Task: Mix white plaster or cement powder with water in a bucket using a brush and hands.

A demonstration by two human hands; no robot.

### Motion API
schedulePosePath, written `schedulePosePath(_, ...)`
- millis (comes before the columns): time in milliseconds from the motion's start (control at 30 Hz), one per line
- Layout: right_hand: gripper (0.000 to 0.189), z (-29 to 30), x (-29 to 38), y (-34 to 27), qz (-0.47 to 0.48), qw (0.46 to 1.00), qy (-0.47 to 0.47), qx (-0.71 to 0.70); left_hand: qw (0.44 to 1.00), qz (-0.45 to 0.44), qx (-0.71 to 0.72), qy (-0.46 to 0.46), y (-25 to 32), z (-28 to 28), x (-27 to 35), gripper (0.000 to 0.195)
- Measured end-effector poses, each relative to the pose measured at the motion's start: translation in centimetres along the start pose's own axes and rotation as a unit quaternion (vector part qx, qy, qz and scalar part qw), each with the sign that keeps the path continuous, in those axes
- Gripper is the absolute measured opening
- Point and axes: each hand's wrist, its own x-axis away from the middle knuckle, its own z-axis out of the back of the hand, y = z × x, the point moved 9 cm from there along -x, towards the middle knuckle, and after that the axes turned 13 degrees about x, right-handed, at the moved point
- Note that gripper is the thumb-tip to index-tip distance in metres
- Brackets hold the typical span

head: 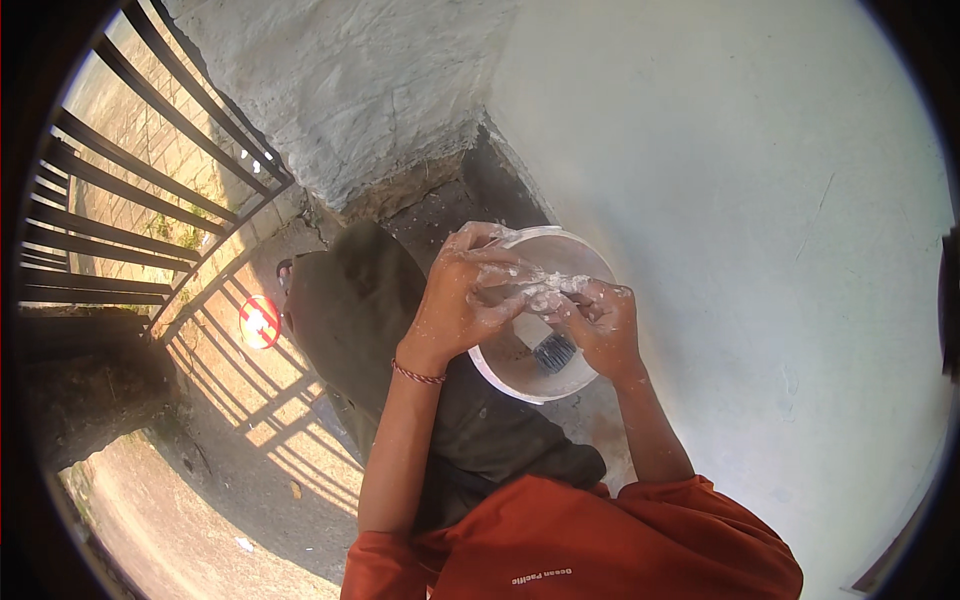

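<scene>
My left hand (480, 289) and my right hand (604, 322) meet fingertip to fingertip over a white plastic bucket (517, 391). Between their fingers they pinch a whitish, pasty lump (555, 283); its exact nature cannot be made out. White residue coats the fingers and knuckles of both hands. Inside the bucket, below my right hand, lies a brush with dark bristles (555, 354), partly hidden by that hand. The bucket's inner wall carries a pale film.
A pale painted wall (765, 225) rises close on the right, meeting a rough plastered wall (360, 90) ahead. To the left stand metal railings (142, 172). A round red-and-white object (259, 322) lies on the sunlit concrete floor (225, 465), beyond my bent leg (360, 300).
</scene>
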Motion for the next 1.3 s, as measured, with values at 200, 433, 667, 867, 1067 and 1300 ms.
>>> schedulePosePath(200,0.013,0.31,0.02,0.32,-0.025,0.999,0.028,-0.027,0.999,0.035,0.023,0.014,-0.83,-0.25,0.38,0.027)
schedulePosePath(433,0.013,0.73,-0.31,0.10,0.003,0.999,0.037,0.026,0.993,0.074,0.022,0.090,-0.44,-0.19,0.56,0.029)
schedulePosePath(667,0.015,0.44,-0.16,0.65,-0.016,0.998,0.040,-0.038,0.995,0.058,0.021,0.076,-0.56,-0.20,0.75,0.028)
schedulePosePath(867,0.016,0.30,-0.41,0.04,-0.013,0.999,0.047,-0.022,0.994,0.065,0.029,0.078,-0.87,-0.06,0.86,0.028)
schedulePosePath(1067,0.018,0.18,-0.30,0.56,-0.029,0.998,0.039,-0.051,0.990,0.091,0.058,0.094,-0.74,-0.04,0.71,0.033)
schedulePosePath(1300,0.014,0.55,-0.27,0.12,-0.011,0.999,0.030,0.020,0.995,0.058,0.046,0.066,-0.69,-0.15,0.76,0.030)
